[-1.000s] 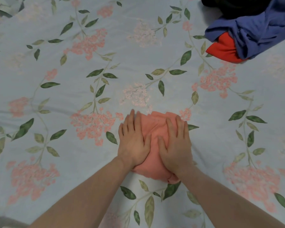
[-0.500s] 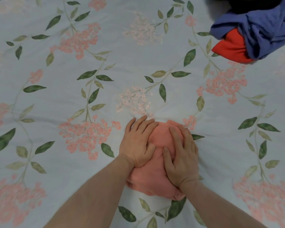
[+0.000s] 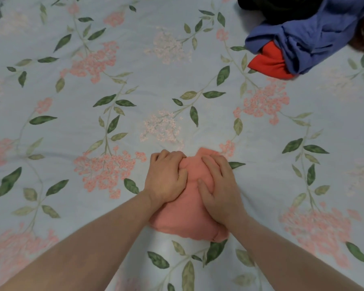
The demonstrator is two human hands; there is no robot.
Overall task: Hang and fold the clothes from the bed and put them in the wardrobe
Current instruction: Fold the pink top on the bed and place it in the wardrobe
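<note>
Two bare forearms reach in from the near edge of a bed (image 3: 177,80) covered in a pale blue sheet printed with pink blossoms and green leaves. Both hands sit side by side on a small folded salmon cloth (image 3: 189,219) lying near the near edge, about midway across. The left hand (image 3: 166,181) has its fingers curled over the cloth's far left edge, grasping it. The right hand (image 3: 221,190) has its fingers bent onto the cloth's right side, grasping it too. At the far right corner lies a heap: a red cloth (image 3: 267,64) tucked under a blue cloth (image 3: 315,38), with a black cloth (image 3: 271,7) behind
</note>
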